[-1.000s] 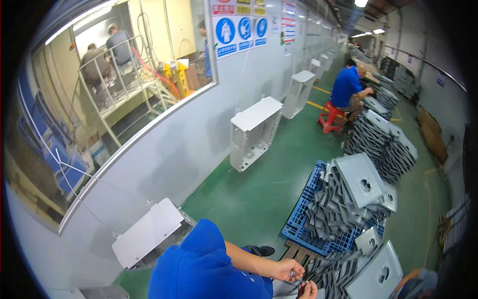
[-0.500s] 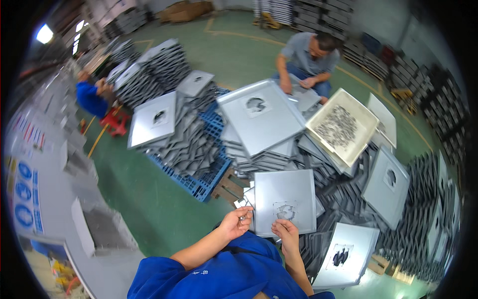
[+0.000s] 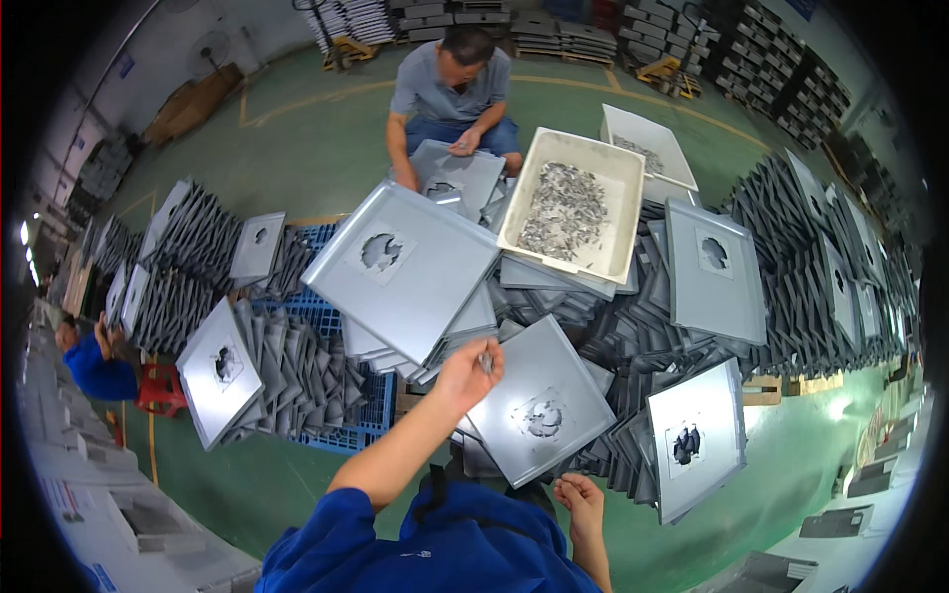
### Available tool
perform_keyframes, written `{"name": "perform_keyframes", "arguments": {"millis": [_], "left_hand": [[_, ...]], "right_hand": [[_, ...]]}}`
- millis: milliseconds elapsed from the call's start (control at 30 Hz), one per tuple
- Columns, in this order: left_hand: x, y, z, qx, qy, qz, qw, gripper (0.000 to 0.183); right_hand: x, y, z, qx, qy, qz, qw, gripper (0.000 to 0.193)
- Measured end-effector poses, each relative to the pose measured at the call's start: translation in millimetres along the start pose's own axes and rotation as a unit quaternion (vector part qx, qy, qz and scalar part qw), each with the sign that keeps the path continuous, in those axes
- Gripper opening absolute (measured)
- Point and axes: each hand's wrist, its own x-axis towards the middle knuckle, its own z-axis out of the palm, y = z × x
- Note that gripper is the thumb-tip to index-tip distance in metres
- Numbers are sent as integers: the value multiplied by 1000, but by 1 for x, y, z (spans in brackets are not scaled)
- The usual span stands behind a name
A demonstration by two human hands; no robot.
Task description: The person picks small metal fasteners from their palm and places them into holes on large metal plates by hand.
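Note:
A square grey sheet-metal panel [image 3: 559, 381] lies in front of me on top of a stack, turned cornerwise, with a ragged round cutout near its lower middle. My left hand [image 3: 471, 373] is raised over the panel's upper left edge, its fingers curled round small silvery metal pieces [image 3: 485, 363]. My right hand [image 3: 581, 497] is low, just beyond the panel's near edge. Its thumb and fingers are pinched together; whatever may be between them is too small to make out.
Beyond the panel, a cream plastic tub [image 3: 512, 219] holds many small metal scraps, with a white tray [image 3: 682, 163] behind it. A larger panel [image 3: 435, 252] tops the stack at left. A co-worker [image 3: 453, 89] sits opposite. More panel stacks [image 3: 707, 455] and a blue pallet [image 3: 374, 410] flank me.
My view has swung to the right. The panel has turned cornerwise. My left hand has moved forward and up over it, and my right hand has drawn away from the cutout to the near edge.

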Motion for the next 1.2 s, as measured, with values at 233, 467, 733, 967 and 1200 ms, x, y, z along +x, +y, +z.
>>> {"name": "perform_keyframes", "arguments": {"millis": [233, 467, 733, 967, 1200], "left_hand": [[134, 34, 96, 134, -35, 78, 987, 11], [258, 48, 123, 469, 9, 128, 874, 16], [296, 37, 119, 887, 165, 236, 361, 28], [291, 58, 112, 963, 152, 22, 222, 43], [303, 53, 114, 963, 28, 61, 261, 52]], "right_hand": [[-5, 10, -35, 17, 6, 39, 999, 16], [11, 9, -77, 29, 31, 66, 997, 16], [25, 27, -101, 71, 39, 106, 991, 16], [38, 31, -95, 103, 34, 122, 987, 16], [34, 35, -89, 94, 47, 137, 985, 16]]}}
